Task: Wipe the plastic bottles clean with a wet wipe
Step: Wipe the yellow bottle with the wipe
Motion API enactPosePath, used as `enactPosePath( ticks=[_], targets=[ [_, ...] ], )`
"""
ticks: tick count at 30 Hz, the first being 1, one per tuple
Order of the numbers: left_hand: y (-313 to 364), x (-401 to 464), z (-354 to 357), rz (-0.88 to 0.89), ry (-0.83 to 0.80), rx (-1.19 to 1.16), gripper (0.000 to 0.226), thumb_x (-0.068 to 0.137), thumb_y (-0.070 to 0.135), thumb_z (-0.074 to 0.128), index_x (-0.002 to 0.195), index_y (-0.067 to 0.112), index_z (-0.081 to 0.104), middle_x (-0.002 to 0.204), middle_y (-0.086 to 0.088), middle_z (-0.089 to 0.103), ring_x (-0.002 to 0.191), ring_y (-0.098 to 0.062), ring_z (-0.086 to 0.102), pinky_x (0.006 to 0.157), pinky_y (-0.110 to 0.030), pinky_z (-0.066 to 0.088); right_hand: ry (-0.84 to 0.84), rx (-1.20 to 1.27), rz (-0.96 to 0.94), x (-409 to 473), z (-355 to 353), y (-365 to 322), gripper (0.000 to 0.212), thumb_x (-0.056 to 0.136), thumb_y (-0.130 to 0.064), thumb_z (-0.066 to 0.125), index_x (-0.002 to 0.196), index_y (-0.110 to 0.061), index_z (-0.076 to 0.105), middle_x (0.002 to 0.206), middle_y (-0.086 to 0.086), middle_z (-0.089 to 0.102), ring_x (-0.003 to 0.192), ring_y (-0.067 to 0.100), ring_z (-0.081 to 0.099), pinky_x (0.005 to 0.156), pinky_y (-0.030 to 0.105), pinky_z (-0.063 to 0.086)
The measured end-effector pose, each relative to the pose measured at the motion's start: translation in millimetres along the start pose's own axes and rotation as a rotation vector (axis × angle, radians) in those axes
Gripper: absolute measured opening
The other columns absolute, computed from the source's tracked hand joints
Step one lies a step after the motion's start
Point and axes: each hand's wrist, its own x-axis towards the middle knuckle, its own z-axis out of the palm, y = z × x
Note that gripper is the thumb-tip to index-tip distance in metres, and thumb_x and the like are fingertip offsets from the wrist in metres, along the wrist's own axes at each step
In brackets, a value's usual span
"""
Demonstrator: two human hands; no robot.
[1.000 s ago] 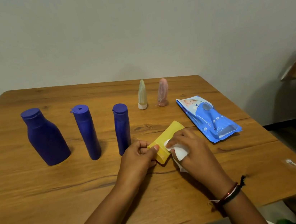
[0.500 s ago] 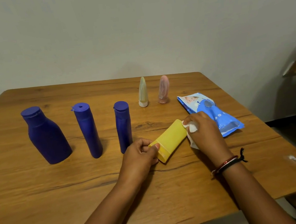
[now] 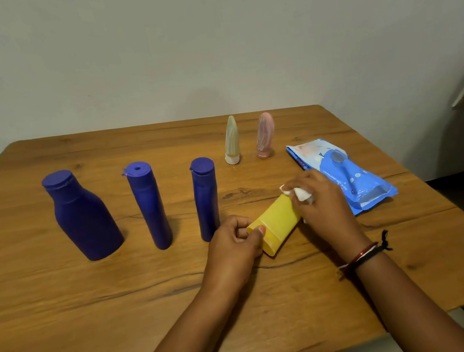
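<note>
A yellow bottle [image 3: 278, 223] lies on its side on the wooden table [image 3: 66, 315]. The left hand [image 3: 234, 246] grips its cap end, thumb on top. The right hand [image 3: 323, 205] clutches a white wipe [image 3: 298, 193] against the bottle's far end. Just left stand three blue bottles [image 3: 205, 198] in a row, the nearest close beside the left hand. Behind are a green tube [image 3: 231, 140] and a pink tube [image 3: 264, 135], upright on their caps. A blue wipes pack [image 3: 352, 177] lies just beyond the right hand.

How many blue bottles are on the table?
3, all upright in a row left of the hands: a wide blue bottle farthest left, a slim blue bottle in the middle, and a short blue bottle beside the left hand.
</note>
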Motion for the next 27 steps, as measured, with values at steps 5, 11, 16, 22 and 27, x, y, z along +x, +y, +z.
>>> enactPosePath(
  ticks=[5,11,16,22,27],
  targets=[
    [8.3,-1.6,1.8,-0.018,-0.031,-0.044,0.012,0.093,0.017,0.06,0.104,0.019,0.059,0.102,-0.006,0.063,0.096,-0.018,0.065,0.081,-0.033,0.058,0.127,-0.048,0.112,10.1,-1.1,11.4,0.025,0.084,0.001,0.06,0.098,-0.018,0.07,0.105,0.001,0.058,0.096,0.008,0.051,0.074,0.012,0.035],
    [7.7,-4.3,9.2,-0.022,-0.06,-0.063,0.012,0.093,0.022,0.06,0.104,0.024,0.058,0.103,0.003,0.057,0.088,-0.012,0.062,0.069,-0.024,0.058,0.206,-0.047,0.033,-0.4,-2.4,14.3,0.027,0.083,0.003,0.062,0.099,-0.017,0.07,0.103,0.0,0.056,0.094,-0.003,0.048,0.077,0.0,0.034],
    [6.4,-0.7,10.4,-0.012,-0.062,-0.055,0.012,0.093,0.024,0.059,0.105,0.026,0.058,0.102,0.008,0.056,0.089,-0.009,0.062,0.065,-0.019,0.054,0.207,-0.08,0.01,-13.3,-2.9,17.4,0.028,0.083,0.002,0.063,0.102,-0.017,0.069,0.102,-0.006,0.052,0.096,-0.002,0.048,0.079,-0.002,0.033],
    [5.3,9.8,6.5,0.026,-0.001,-0.103,0.011,0.092,0.025,0.06,0.102,0.027,0.06,0.098,0.011,0.058,0.084,-0.006,0.064,0.065,-0.02,0.057,0.154,-0.081,-0.063,-10.2,1.0,13.8,0.031,0.079,0.006,0.065,0.103,-0.014,0.068,0.103,-0.005,0.054,0.098,0.001,0.049,0.082,0.002,0.036],
    [-0.7,14.3,6.7,0.037,0.013,-0.124,0.011,0.091,0.025,0.061,0.102,0.028,0.06,0.098,0.007,0.065,0.083,-0.004,0.068,0.067,-0.023,0.058,0.094,-0.128,-0.137,-4.5,6.7,11.6,0.041,0.072,0.012,0.066,0.105,-0.012,0.067,0.108,0.002,0.057,0.103,0.01,0.051,0.085,0.015,0.039]
  ],
)
